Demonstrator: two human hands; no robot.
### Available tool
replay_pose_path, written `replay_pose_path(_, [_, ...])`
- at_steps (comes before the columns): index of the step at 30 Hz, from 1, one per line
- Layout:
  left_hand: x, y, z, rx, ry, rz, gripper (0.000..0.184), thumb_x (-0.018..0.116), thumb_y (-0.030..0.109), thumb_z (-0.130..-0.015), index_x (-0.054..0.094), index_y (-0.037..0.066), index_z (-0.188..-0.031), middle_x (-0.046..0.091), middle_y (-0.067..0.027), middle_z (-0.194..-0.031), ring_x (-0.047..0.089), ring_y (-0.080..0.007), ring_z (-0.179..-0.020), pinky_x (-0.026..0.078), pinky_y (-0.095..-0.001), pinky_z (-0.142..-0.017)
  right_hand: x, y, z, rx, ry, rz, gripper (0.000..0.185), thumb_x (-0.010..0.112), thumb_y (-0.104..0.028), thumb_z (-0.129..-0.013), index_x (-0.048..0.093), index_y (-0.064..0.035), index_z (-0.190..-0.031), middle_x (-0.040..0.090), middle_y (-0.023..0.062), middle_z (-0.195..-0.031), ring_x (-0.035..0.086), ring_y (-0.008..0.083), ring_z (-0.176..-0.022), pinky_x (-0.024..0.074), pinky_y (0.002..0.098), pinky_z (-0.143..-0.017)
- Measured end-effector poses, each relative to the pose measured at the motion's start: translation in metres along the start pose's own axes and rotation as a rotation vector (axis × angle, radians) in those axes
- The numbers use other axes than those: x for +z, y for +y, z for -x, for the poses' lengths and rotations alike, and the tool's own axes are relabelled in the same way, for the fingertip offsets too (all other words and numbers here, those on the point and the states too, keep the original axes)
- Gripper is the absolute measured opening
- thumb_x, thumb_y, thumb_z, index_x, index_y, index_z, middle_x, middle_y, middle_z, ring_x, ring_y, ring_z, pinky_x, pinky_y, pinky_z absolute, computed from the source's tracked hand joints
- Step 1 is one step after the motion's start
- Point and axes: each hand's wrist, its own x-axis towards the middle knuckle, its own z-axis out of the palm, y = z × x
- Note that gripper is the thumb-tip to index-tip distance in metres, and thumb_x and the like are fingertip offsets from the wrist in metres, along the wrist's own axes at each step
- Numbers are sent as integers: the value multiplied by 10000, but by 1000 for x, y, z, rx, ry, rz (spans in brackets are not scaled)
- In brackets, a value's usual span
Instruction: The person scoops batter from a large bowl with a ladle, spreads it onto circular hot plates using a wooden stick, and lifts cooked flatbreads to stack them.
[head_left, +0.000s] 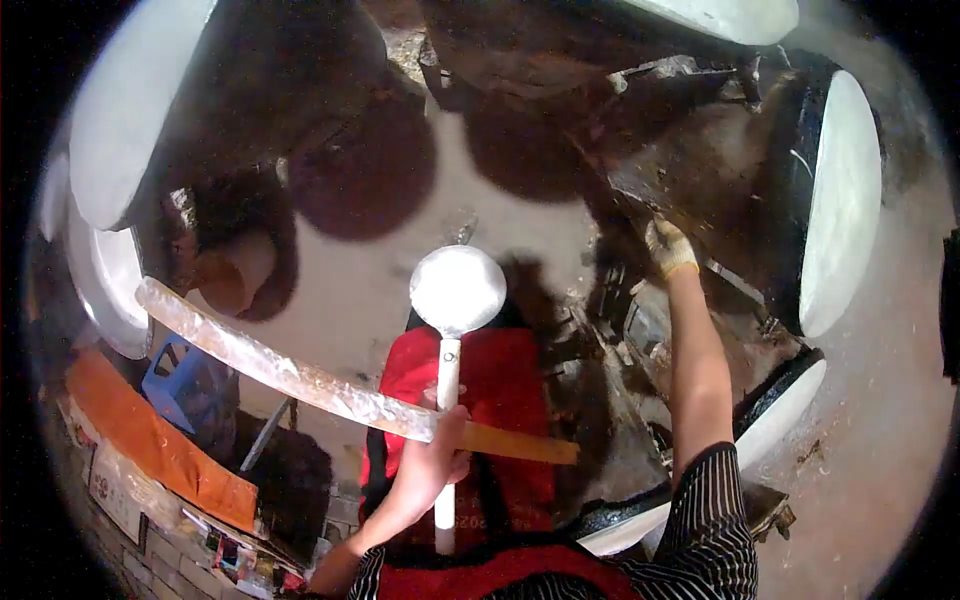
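Note:
My left hand [430, 462] is closed around the white handle of a round ladle [458, 290] and a long flat wooden stick [290, 375] that crosses it. The ladle's pale round bowl points away from me, above a red apron [515, 375]. The stick is smeared with white along much of its length. My right hand [670, 248], in a pale knitted glove, is stretched forward at the edge of a dark, sooty structure [700, 150] on the right. Its fingers look curled, and what they hold is too small and dark to make out.
Large round white-topped vessels [845, 205] stand at the right, top and left [135, 110]. A blue plastic stool [180, 385] and an orange cloth or board [160, 440] are at lower left. Scrap and sticks lie by my right forearm.

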Motion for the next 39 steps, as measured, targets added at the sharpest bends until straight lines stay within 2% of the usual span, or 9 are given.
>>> replay_pose_path(13, [0, 8, 9, 75, -117, -299, 140, 435, 213, -934, 376, 123, -1024, 387, 31, -643, 317, -45, -443, 229, -186, -370, -76, 99, 75, -189, -275, 278, 469, 622, -115, -784, 469, -14, -1216, 500, 122, -1192, 508, 231, -1032, 458, 328, -800])
replay_pose_path(16, [-5, 1, 11, 121, -115, -363, 138, 448, 191, -924, 378, 117, -1017, 396, 21, -687, 329, -48, -460, 241, -190, -379, -132, 187, 138, -418, -160, 1064, 389, 605, -104, -807, 488, -24, -1169, 547, 86, -1111, 564, 176, -865, 480, 279, -684])
replay_pose_path(18, [-13, -2, 1, 189, -178, -440, 151, 464, 208, -917, 402, 85, -978, 419, 8, -703, 346, -56, -469, 261, -197, -381, -156, 252, 205, -360, -351, 430, 364, 564, -141, -847, 488, -26, -1184, 578, 74, -1078, 585, 157, -808, 481, 284, -673])
replay_pose_path(20, [-19, 0, -2, 210, -245, -592, 155, 468, 208, -910, 423, 66, -954, 431, 1, -702, 357, -58, -473, 266, -196, -377, -190, 315, 240, 78, -196, -254, 369, 531, -181, -877, 480, -36, -1213, 585, 67, -1098, 588, 135, -878, 484, 285, -692])
replay_pose_path(21, [-21, 0, -2, 225, -272, -603, 150, 473, 191, -902, 445, 43, -911, 435, -3, -690, 364, -59, -472, 269, -191, -376, -167, 293, 327, 20, -106, -240, 438, 542, -236, -877, 449, -29, -1251, 582, 94, -1137, 578, 197, -992, 476, 308, -782])
replay_pose_path(24, [-28, 11, -11, 135, -380, -701, 211, 495, 171, -889, 490, -20, -978, 393, 18, -663, 324, -40, -466, 266, -175, -373, -190, 313, 435, -681, 179, 935, 449, 548, -255, -860, 457, -52, -1250, 541, 161, -1185, 525, 321, -1073, 404, 373, -921])
replay_pose_path(29, [-17, 19, -7, -84, -510, -715, 231, 516, 146, -882, 489, -48, -1006, 352, 19, -626, 311, -37, -470, 278, -156, -366, -236, 345, 515, -1152, 868, 722, 335, 613, -208, -794, 589, -42, -1085, 590, 161, -1024, 555, 348, -964, 458, 383, -828])
replay_pose_path(35, [-19, 33, -19, -144, -551, -711, 246, 492, 147, -891, 469, -67, -1010, 366, -11, -636, 327, -62, -476, 307, -164, -356, -266, 341, 513, -819, 1171, 1114, 764, 758, -348, -573, 484, -96, -1239, 407, 189, -1303, 351, 364, -1218, 231, 440, -1050])
replay_pose_path(39, [-9, 9, 27, -133, -522, -723, 249, 492, 153, -891, 465, -54, -1026, 380, -16, -663, 335, -68, -483, 318, -163, -353, -306, 344, 498, -874, 1051, 1130, 302, 625, -177, -707, 637, -124, -1004, 574, 70, -1133, 485, 237, -1116, 391, 362, -930])
